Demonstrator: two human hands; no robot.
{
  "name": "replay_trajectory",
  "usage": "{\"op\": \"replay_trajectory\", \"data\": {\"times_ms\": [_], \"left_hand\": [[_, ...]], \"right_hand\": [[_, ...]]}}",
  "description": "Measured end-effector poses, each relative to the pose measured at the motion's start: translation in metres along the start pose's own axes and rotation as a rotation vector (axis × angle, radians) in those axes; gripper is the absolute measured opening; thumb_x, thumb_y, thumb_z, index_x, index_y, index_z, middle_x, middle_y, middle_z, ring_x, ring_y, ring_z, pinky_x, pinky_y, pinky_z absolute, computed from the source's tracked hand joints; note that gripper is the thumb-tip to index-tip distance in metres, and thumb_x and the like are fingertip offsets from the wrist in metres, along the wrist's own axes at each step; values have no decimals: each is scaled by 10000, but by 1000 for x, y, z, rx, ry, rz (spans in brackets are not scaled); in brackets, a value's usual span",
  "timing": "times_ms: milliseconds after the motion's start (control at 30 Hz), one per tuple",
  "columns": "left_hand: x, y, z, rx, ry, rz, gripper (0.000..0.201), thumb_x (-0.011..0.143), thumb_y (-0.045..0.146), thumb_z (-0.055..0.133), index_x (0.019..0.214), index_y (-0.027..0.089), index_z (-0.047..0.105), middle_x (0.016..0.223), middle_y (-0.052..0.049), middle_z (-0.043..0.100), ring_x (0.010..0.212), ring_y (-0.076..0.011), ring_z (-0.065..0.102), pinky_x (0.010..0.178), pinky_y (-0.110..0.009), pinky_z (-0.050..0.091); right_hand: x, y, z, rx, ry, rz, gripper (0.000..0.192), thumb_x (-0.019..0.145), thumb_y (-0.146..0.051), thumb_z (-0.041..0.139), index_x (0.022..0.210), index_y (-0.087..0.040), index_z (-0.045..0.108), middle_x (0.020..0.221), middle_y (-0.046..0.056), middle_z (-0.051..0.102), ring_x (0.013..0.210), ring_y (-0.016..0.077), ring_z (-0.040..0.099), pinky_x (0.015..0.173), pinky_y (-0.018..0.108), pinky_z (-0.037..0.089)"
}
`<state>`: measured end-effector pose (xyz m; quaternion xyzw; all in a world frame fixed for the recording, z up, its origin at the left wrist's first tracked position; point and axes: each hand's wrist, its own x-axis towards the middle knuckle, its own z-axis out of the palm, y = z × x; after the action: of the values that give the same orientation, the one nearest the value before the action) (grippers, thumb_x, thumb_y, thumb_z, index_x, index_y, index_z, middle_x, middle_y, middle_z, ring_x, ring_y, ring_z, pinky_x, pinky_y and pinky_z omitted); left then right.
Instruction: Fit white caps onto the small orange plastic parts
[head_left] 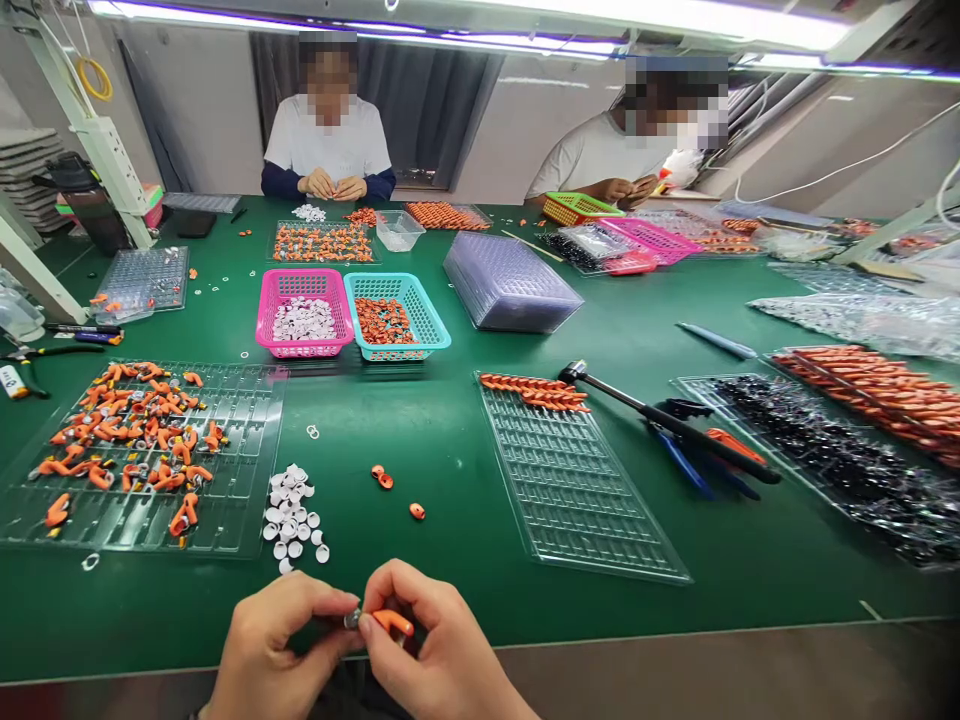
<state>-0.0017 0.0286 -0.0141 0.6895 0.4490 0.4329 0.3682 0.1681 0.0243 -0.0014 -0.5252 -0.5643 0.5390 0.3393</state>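
L hand and R hand, at 6 o'clock of tabletop: fingers pinched shut on orange part; white caps at 11 o'clock.

No legible text, label, brand, number or sign anywhere on the bench. Checked item by item: the white strip tag on the tool handle at the far left edge carries dark marks, too small to read. The white multi-socket power strip fixed to the slanted post shows no lettering that can be made out. The pink plastic mesh basket, the turquoise plastic mesh basket and the clear moulded plastic tray bear no visible print. The white T-shirts of the two people seated opposite are plain as far as can be seen.
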Motion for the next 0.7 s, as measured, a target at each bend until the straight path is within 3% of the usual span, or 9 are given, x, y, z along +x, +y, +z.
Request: {"op": "replay_trajectory", "data": {"times_ms": [400, 567, 700], "left_hand": [[-1, 0, -2, -47, -86, -19, 244, 794, 117, 741, 945, 308, 727, 807, 62, 770, 706, -117, 718, 680, -145, 536], [-7, 5, 1, -82, 40, -85, 208, 815, 129, 700, 936, 298, 684, 826, 54, 751, 734, -131, 714, 712, -166, 544], [-17, 3, 6, -57, 96, -18, 184, 857, 194, 692, 1002, 302, 654, 864, 42, 732, 777, -126, 700, 766, -170, 527]], "right_hand": [[2, 4, -2, 40, 1, -22, 101, 772, -241, 540, 699, -201, 483, 590, -60, 412, 534, 109, 357, 493, 237, 288], [2, 2, -3, 218, -66, 35, 52, 775, -226, 555, 798, -180, 553, 675, -26, 509, 600, 125, 444, 548, 240, 348], [2, -1, -2, 287, -75, 45, 23, 715, -186, 551, 738, -181, 546, 633, -47, 457, 575, 110, 389, 530, 236, 312]]}}
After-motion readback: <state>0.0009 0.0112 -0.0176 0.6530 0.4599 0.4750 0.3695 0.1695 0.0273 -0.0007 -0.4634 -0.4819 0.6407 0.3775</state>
